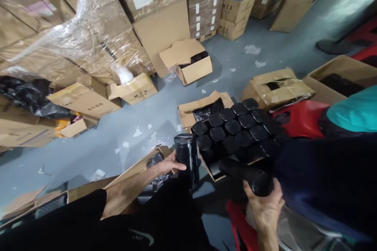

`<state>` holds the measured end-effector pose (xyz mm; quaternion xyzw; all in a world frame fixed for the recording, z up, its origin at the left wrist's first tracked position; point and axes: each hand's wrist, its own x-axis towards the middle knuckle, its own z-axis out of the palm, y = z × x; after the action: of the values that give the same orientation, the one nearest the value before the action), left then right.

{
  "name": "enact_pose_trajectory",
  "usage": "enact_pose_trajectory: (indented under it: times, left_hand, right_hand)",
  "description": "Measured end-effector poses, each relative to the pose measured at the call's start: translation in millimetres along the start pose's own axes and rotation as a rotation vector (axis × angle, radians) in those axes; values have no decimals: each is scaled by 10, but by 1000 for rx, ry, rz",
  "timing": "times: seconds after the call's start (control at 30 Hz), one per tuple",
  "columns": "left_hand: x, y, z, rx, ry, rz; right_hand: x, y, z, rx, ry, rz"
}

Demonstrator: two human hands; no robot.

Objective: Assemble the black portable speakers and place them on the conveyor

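My left hand (172, 162) is closed round a glossy black cylindrical container (184, 150), held upright beside an open carton. Lower right, my right hand (265, 202) grips the end of another black cylindrical container (250, 176), which lies tilted with its far end toward the carton. Rows of black containers with rounded-square tops (232, 127) stand packed close together by the open carton (185, 115). Below my left forearm, an open box (159, 151) has dark plastic-wrapped pieces in it.
A co-worker in dark clothing (330, 180) with a teal head covering (355, 110) is close on the right, near a red stool (303, 119). Wrapped carton stacks (97, 27) line the back left. Open boxes (197, 70) and plastic scraps (251, 50) lie on the grey floor.
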<state>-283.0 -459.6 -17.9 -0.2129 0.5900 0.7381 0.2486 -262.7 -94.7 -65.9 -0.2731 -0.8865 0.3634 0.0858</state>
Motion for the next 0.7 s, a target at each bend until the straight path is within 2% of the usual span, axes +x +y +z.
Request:
enact_pose_trajectory:
  times: [0.1,0.2,0.33,0.43,0.6,0.7]
  left_hand:
    - [63,80,28,47,50,45]
    - [54,79,9,62,99,12]
    - [-74,-27,-72,48,111,-23]
    - [-230,-91,-128,104,141,14]
    - [-401,-43,-157,296,152,28]
    - [-397,17,-146,259,155,-51]
  right_hand:
    - [45,-141,354,2,-30,-33]
    - [-76,-171,724,18,-72,-90]
    - [-236,-114,1207,39,-143,-171]
    - [-320,-43,1515,73,-225,-223]
    - [-469,106,1880,149,-385,-293]
    - [-542,208,1985,165,-437,-304]
